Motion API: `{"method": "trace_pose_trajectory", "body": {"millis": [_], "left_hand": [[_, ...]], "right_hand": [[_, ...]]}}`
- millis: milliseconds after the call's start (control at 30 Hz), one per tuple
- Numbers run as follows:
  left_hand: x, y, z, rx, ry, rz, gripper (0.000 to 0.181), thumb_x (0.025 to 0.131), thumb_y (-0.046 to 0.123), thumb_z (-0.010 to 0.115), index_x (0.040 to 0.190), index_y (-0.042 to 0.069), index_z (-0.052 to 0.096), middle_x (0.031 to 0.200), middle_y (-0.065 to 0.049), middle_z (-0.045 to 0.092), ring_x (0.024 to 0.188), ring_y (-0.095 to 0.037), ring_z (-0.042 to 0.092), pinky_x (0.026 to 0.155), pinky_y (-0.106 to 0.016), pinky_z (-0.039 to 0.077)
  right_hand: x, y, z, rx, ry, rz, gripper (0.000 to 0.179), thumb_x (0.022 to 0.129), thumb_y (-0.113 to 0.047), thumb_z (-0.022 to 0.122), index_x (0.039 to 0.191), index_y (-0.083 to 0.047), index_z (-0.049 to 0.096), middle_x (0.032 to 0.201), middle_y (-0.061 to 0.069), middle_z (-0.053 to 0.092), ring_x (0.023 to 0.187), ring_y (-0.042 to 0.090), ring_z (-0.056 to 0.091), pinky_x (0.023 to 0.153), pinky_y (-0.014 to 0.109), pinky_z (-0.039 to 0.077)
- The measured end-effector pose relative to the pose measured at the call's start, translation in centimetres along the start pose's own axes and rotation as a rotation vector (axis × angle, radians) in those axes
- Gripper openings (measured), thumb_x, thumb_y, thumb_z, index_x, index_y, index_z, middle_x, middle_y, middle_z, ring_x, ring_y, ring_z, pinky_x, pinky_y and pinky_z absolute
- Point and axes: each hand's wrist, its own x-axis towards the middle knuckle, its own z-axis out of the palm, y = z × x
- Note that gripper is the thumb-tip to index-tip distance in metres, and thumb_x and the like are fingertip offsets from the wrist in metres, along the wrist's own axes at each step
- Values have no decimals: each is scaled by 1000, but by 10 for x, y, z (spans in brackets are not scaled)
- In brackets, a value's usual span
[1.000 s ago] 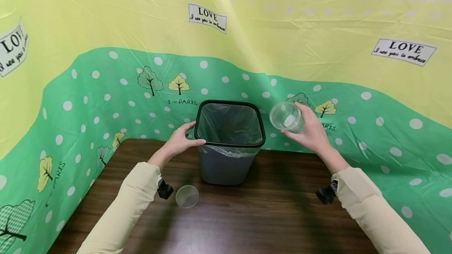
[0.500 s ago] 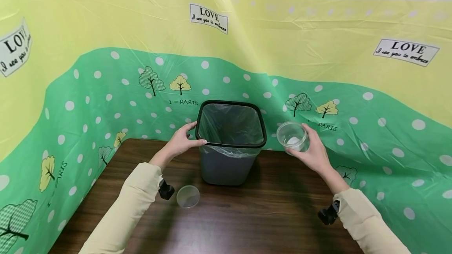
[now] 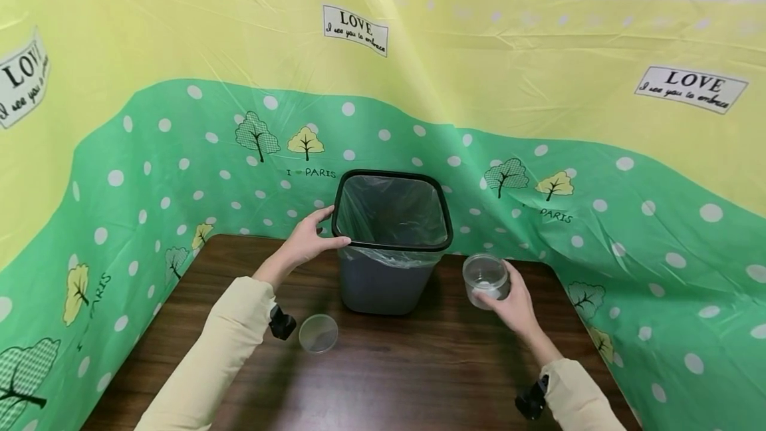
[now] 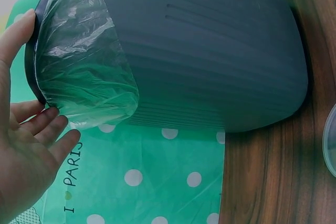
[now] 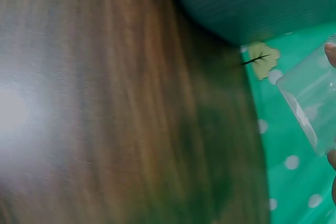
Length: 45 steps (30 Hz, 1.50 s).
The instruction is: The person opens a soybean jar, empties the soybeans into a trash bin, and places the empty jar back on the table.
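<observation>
A dark grey trash can (image 3: pixel 383 285) with a black rim and a clear plastic liner stands upright on the table. At the rim's near left corner my left hand (image 3: pixel 305 241) holds on, thumb on the front and fingers along the left side; the lower fingers hang loose beside the liner (image 4: pixel 86 61). My right hand (image 3: pixel 514 301) grips a clear round plastic cup (image 3: pixel 481 270) to the right of the can. Something white shows at the cup's bottom. Only part of the cup (image 5: pixel 310 98) and some fingertips appear in the right wrist view.
A clear round lid (image 3: pixel 318 333) lies on the brown wooden table (image 3: pixel 383 384), left of the can's foot. Directly behind the can hangs a green and yellow printed curtain (image 3: pixel 239 145), which also closes off both sides.
My right hand has lowered the cup from rim height to near the table, tipping it back more upright. My left hand stays on the can's rim.
</observation>
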Motion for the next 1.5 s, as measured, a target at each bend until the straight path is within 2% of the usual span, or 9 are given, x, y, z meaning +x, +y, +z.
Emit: {"method": "trace_pose_trajectory", "body": {"millis": [133, 400, 700, 867, 967, 1033, 1100, 1367, 1500], "left_hand": [[0, -1, 0, -5, 0, -6, 87, 76, 41, 71, 144, 13, 24, 148, -9, 22, 134, -27, 24, 103, -44, 32], [-2, -1, -2, -4, 0, -15, 87, 77, 40, 70, 145, 13, 23, 149, -9, 21, 134, -28, 24, 103, -45, 32], [-3, -2, -3, -7, -1, -18, 88, 76, 42, 70, 145, 13, 24, 149, -10, 21, 134, -28, 24, 102, -45, 32], [-3, -2, -3, -4, 6, -12, 86, 77, 40, 70, 144, 13, 24, 148, -10, 22, 134, -27, 23, 103, -45, 31], [-2, -3, -3, 4, 5, -12, 86, 77, 41, 70, 144, 13, 25, 148, -9, 23, 134, -26, 23, 103, -44, 31], [-1, -2, -2, 5, 2, -13, 86, 76, 42, 70, 144, 14, 25, 148, -8, 23, 134, -25, 24, 103, -43, 31], [0, -2, -2, 6, -1, -14, 87, 76, 44, 70, 144, 14, 25, 148, -8, 23, 134, -25, 24, 103, -43, 32], [1, -2, -2, -8, -7, -14, 89, 75, 45, 70, 144, 15, 25, 148, -6, 22, 134, -25, 24, 103, -44, 31], [2, -2, -2, -18, -10, -14, 88, 75, 45, 70, 144, 16, 25, 149, -6, 22, 134, -25, 25, 104, -44, 30]], "right_hand": [[-15, 12, 16, 25, 13, 51, 87, 65, -23, 82, 134, -1, 35, 125, 20, 45, 111, 34, 44, 84, 47, 37], [-45, 23, 40, 63, -5, 180, 85, 67, -26, 81, 133, 0, 33, 121, 23, 46, 109, 36, 45, 83, 50, 37], [-66, 31, 64, 84, 51, 233, 83, 63, -22, 83, 129, -1, 38, 116, 21, 51, 104, 32, 49, 81, 43, 40], [-76, 31, 66, 154, 42, 267, 83, 65, -19, 83, 131, -1, 36, 121, 20, 49, 109, 32, 48, 85, 41, 43], [-81, 31, 65, 184, 39, 277, 84, 65, -17, 83, 132, 0, 35, 123, 20, 47, 111, 32, 47, 83, 24, 44], [-84, 31, 63, 189, 39, 279, 84, 64, -15, 83, 132, 0, 35, 123, 21, 46, 111, 33, 47, 79, 11, 40], [-86, 32, 62, 189, 44, 276, 85, 63, -14, 83, 131, -1, 35, 122, 21, 46, 110, 33, 48, 76, 5, 36], [-93, 36, 61, 160, 45, 277, 87, 62, -14, 84, 131, 1, 33, 121, 21, 45, 107, 36, 50, 79, 14, 42], [-94, 39, 62, 173, 38, 293, 88, 62, -14, 83, 131, 0, 31, 122, 22, 44, 109, 36, 48, 78, 6, 36]]}}
